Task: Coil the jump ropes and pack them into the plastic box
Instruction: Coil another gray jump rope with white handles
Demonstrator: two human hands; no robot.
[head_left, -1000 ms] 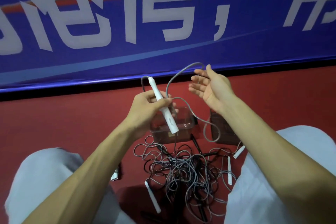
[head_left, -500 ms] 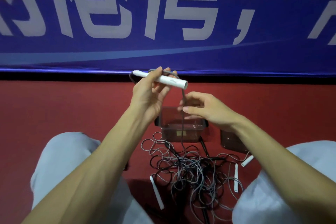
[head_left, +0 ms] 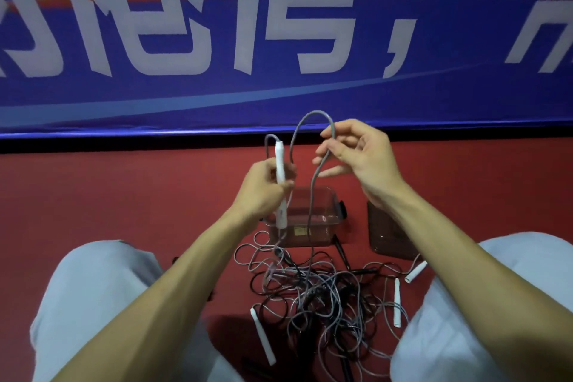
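Note:
My left hand (head_left: 263, 189) grips a white jump rope handle (head_left: 280, 170), held upright above the clear plastic box (head_left: 328, 223). Its grey cord (head_left: 313, 116) arcs up from the handle to my right hand (head_left: 356, 158), which pinches the cord between thumb and fingers. From there the cord hangs down past the box into a tangled pile of grey and black ropes (head_left: 322, 295) on the red floor between my knees. Several loose white handles (head_left: 263, 335) lie in and around the pile.
The box lid (head_left: 387, 236) lies on the floor right of the box, partly under my right forearm. A blue banner with white characters (head_left: 217, 25) hangs along the wall behind. My knees in pale trousers (head_left: 93, 304) flank the pile.
The left hand has turned the handle from level to upright and lowered it. The right hand has risen from near the box and now holds a loop of cord up high.

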